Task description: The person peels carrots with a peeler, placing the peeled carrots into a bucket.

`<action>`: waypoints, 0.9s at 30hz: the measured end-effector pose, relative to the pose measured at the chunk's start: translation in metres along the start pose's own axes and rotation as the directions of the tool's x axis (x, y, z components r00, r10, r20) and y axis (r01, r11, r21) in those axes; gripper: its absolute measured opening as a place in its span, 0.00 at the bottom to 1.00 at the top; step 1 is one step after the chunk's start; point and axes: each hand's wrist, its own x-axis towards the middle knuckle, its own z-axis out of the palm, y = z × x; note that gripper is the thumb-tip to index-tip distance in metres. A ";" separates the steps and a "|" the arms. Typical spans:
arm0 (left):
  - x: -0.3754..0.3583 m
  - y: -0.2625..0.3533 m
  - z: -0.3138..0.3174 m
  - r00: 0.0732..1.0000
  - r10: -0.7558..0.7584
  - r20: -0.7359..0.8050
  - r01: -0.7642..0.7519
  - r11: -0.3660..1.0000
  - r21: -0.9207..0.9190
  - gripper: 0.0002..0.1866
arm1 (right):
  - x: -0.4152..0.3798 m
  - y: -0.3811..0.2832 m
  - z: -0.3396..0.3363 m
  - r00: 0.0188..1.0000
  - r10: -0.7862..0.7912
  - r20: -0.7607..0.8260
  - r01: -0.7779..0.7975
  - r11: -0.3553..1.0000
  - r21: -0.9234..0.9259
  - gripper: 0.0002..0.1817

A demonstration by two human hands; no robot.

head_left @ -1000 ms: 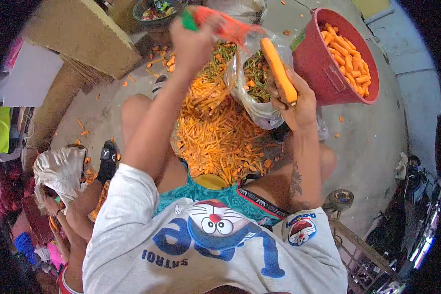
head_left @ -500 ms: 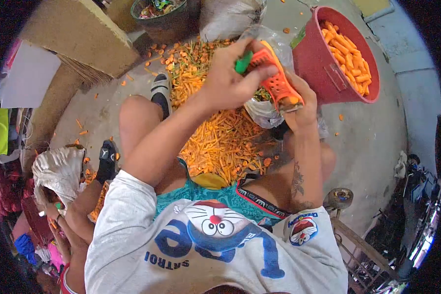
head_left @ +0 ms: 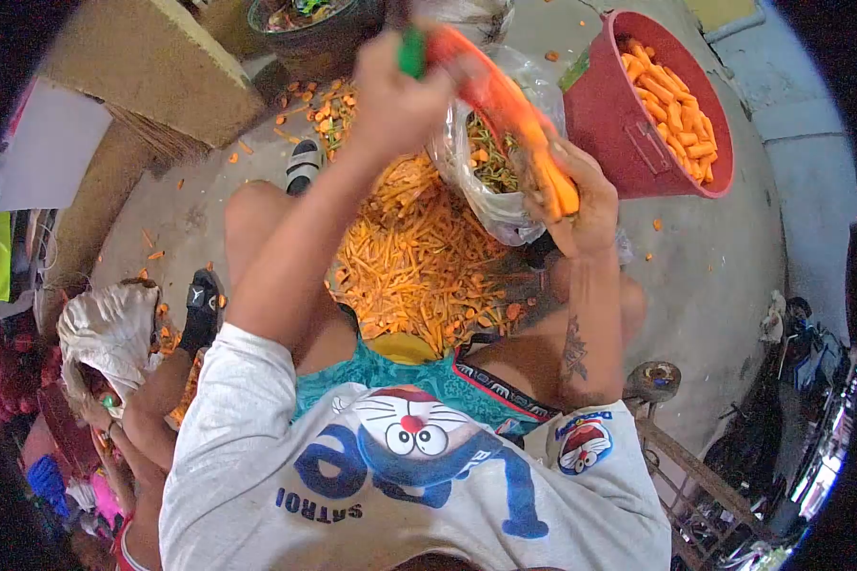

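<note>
My left hand (head_left: 400,105), blurred, is closed around a red tool (head_left: 467,71) with a green part (head_left: 411,52). The tool lies along an orange carrot (head_left: 562,190), whose lower end rests in my closed right hand (head_left: 586,195). Below the carrot, a clear plastic bag (head_left: 505,214) holds green and orange scraps. Orange peelings and carrot pieces (head_left: 409,257) are heaped on the floor between my legs.
A red tub (head_left: 605,128) of peeled carrots stands at the right. A dark bucket (head_left: 309,48) is at the top, beside a tan block (head_left: 152,67). Another person's arm and leg (head_left: 152,419) show at the lower left.
My left hand has moved up and to the left with the tool. More of the carrot's lower end shows now, and the bag's contents are more exposed.
</note>
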 end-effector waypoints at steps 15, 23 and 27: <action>0.029 -0.022 -0.042 0.962 -0.184 -0.201 0.178 0.983 -0.046 0.08 | 0.004 0.002 -0.008 0.972 -0.030 0.234 0.003 0.993 0.116 0.23; -0.021 0.016 0.007 0.990 0.105 0.090 -0.100 0.993 -0.063 0.10 | 0.004 0.005 0.009 0.973 -0.144 -0.178 0.138 0.989 -0.047 0.27; 0.040 -0.017 -0.052 0.964 -0.114 -0.238 0.120 0.993 0.008 0.08 | -0.003 0.005 -0.001 0.978 -0.098 0.185 0.097 0.995 0.014 0.26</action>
